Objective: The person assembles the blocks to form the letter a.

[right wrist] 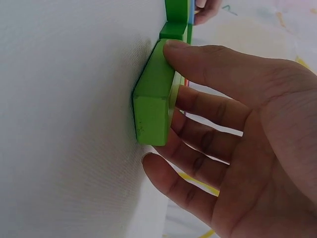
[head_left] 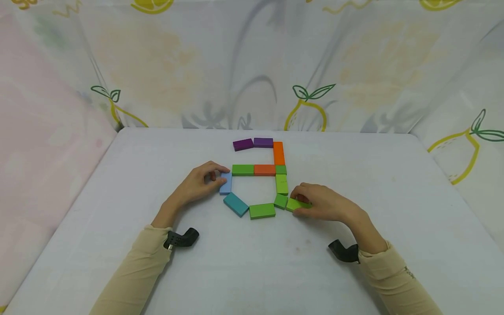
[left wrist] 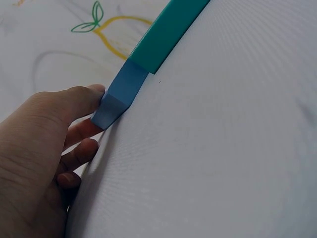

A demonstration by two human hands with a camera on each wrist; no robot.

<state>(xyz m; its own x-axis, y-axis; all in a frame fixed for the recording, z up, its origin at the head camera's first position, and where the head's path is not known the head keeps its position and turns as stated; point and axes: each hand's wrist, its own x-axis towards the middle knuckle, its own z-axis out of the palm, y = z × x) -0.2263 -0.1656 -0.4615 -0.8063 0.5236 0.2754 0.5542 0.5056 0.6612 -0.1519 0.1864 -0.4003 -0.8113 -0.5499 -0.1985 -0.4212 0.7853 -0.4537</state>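
Flat coloured blocks lie on a white table, laid out in a figure. At its left side my left hand (head_left: 201,181) pinches a light blue block (head_left: 225,183) between thumb and fingers; the left wrist view shows that block (left wrist: 119,94) at the end of a teal one (left wrist: 166,37). On the lower right, my right hand (head_left: 320,201) holds a lime green block (head_left: 295,204) by its long sides. In the right wrist view this block (right wrist: 153,99) lies on the table, its far end against a small green block (right wrist: 173,30).
Purple blocks (head_left: 263,142) and an orange block (head_left: 278,153) form the top of the figure. A green (head_left: 243,170) and a red-orange block (head_left: 264,170) cross its middle. A green block (head_left: 262,211) lies at the bottom. A lemon-patterned cloth (head_left: 212,65) hangs behind the table (head_left: 252,271).
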